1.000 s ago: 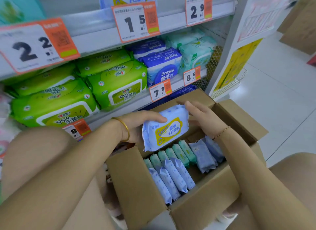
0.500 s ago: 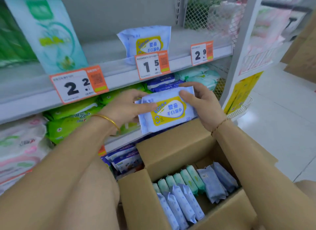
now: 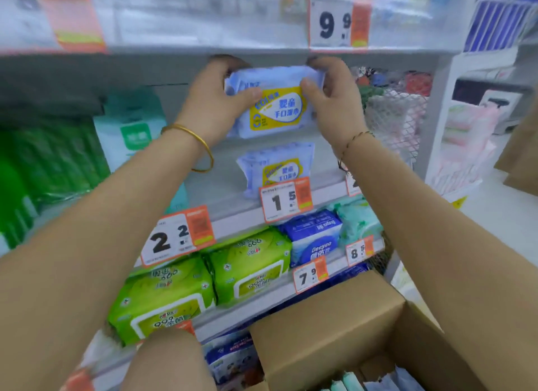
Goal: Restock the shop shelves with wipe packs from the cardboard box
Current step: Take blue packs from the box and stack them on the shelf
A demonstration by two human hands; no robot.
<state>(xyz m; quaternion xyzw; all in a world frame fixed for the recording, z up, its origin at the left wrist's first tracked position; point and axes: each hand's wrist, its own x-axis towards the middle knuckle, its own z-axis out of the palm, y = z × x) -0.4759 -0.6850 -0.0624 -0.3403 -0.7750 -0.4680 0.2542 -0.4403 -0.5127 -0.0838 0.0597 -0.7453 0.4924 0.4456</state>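
A pale blue wipe pack with a yellow label (image 3: 275, 105) is held up inside the shelf bay, just under the shelf above. My left hand (image 3: 215, 99) grips its left end and my right hand (image 3: 332, 96) grips its right end, thumbs on the front. Below it, a matching pale blue pack (image 3: 276, 166) stands on the shelf (image 3: 230, 219) behind the 1.5 price tag. The open cardboard box (image 3: 334, 318) sits at the bottom right, with the tops of several packs (image 3: 349, 383) showing inside.
Green packs (image 3: 203, 277) and blue packs (image 3: 314, 236) fill the shelf below. Green and teal bags (image 3: 131, 128) stand to the left on the same shelf. A wire mesh divider (image 3: 396, 114) closes the bay's right side. Price tags hang along the shelf edges.
Both hands have lifted the pale blue pack from above the box up into the shelf bay, above the pack standing there. The view has tilted upward.
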